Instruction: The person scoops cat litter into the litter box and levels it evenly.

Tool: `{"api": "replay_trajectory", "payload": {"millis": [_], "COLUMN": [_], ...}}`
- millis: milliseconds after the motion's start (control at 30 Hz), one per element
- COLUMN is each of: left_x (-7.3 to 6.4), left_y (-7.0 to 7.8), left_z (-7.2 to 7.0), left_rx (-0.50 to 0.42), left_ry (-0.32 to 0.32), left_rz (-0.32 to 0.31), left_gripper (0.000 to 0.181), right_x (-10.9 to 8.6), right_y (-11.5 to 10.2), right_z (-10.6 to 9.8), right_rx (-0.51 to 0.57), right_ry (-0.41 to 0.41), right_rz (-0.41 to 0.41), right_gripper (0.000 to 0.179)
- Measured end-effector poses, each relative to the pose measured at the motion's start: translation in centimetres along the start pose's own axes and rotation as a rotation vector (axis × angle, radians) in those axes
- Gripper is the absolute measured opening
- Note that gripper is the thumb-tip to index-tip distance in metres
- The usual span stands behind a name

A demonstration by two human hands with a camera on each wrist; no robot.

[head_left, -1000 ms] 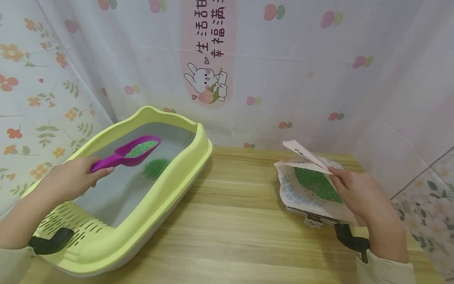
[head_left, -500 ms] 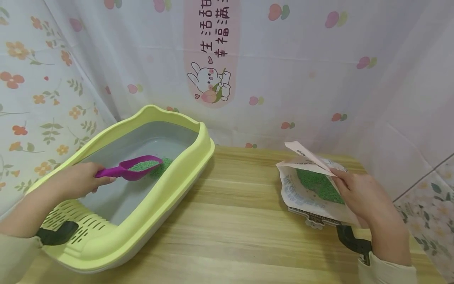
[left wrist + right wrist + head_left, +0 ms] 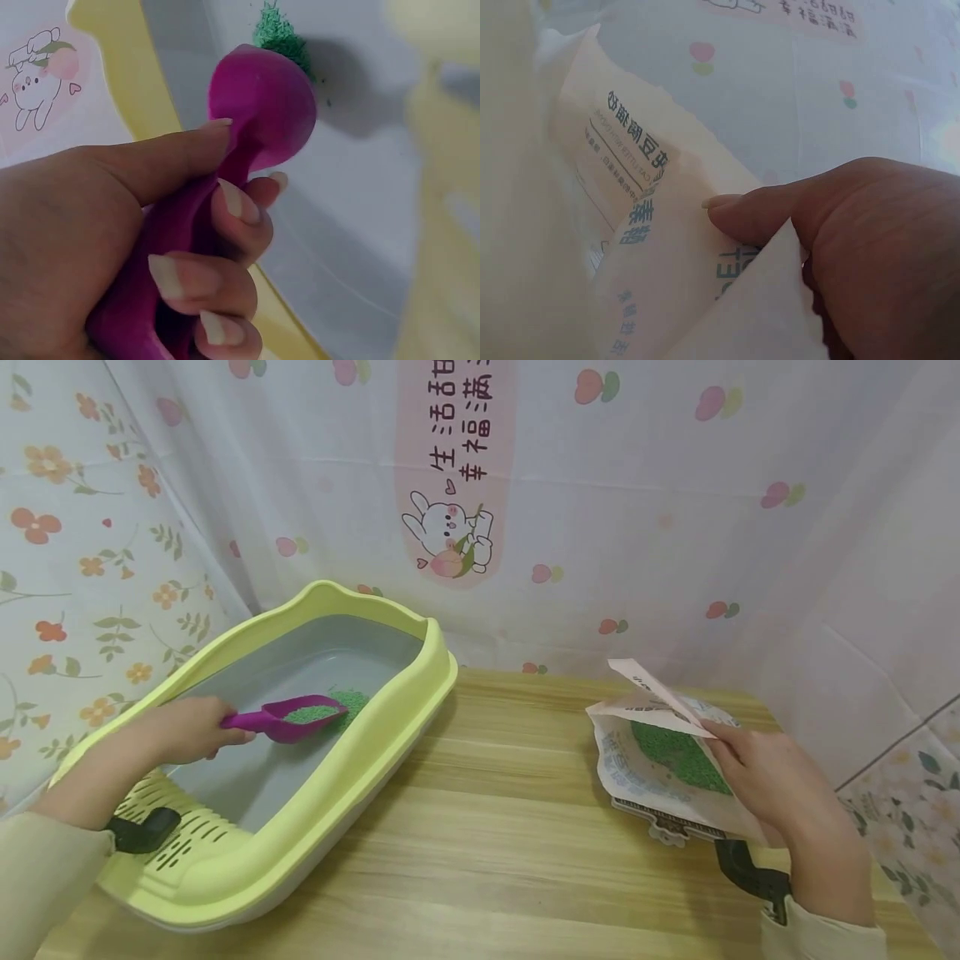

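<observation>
My left hand (image 3: 183, 731) grips the handle of a purple scoop (image 3: 288, 732), its fingers curled round it in the left wrist view. Green pellet litter (image 3: 311, 714) lies in the scoop, which is low inside a yellow-rimmed litter box (image 3: 420, 693) with a grey floor. The scoop's tip is at a small green litter pile (image 3: 354, 700) on that floor. At the right, my right hand (image 3: 776, 777) pinches the top edge of an open cat litter bag (image 3: 611, 752), thumb on the paper in the right wrist view. More green litter (image 3: 678, 756) shows in the bag's mouth.
Both the box and the bag rest on a wood-grain table (image 3: 510, 827). A slotted yellow step (image 3: 187, 839) forms the near end of the box. Printed curtains (image 3: 570, 527) hang close behind and at both sides.
The scoop has come down from above the box floor to the pile, tilting a little, with litter still in it. My right hand keeps its hold on the bag; the head view shifts slightly.
</observation>
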State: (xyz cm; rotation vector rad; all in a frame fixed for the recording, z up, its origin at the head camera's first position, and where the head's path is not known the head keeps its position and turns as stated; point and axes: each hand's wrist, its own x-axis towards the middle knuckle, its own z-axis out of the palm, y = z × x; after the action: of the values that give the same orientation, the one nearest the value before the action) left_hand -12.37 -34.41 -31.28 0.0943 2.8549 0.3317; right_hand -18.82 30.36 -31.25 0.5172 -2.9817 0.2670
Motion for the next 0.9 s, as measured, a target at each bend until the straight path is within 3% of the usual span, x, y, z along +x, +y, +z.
{"api": "replay_trajectory", "payload": {"millis": [167,400,600,900], "left_x": [0.6,1.2,1.8,1.7], "left_y": [0.4,2.3,2.9,3.6], "left_z": [-1.5,-3.6,-4.3,-5.4], "left_rx": [0.030,0.096,0.127,0.158], "left_ry": [-0.058,-0.101,-0.133,-0.142], "left_rz": [0.011,0.009,0.006,-0.038], "left_gripper": [0.028,0.027,0.027,0.027], "right_x": [-0.1,-0.1,-0.1,-0.2], "right_y": [0.0,0.1,0.1,0.1], "right_z": [0.0,0.1,0.3,0.4], "right_rx": [0.000,0.002,0.002,-0.006], "right_ry": [0.006,0.005,0.010,0.013], "right_rz": [-0.001,-0.002,-0.007,-0.013], "right_gripper": [0.044,0.044,0.043,0.042]}}
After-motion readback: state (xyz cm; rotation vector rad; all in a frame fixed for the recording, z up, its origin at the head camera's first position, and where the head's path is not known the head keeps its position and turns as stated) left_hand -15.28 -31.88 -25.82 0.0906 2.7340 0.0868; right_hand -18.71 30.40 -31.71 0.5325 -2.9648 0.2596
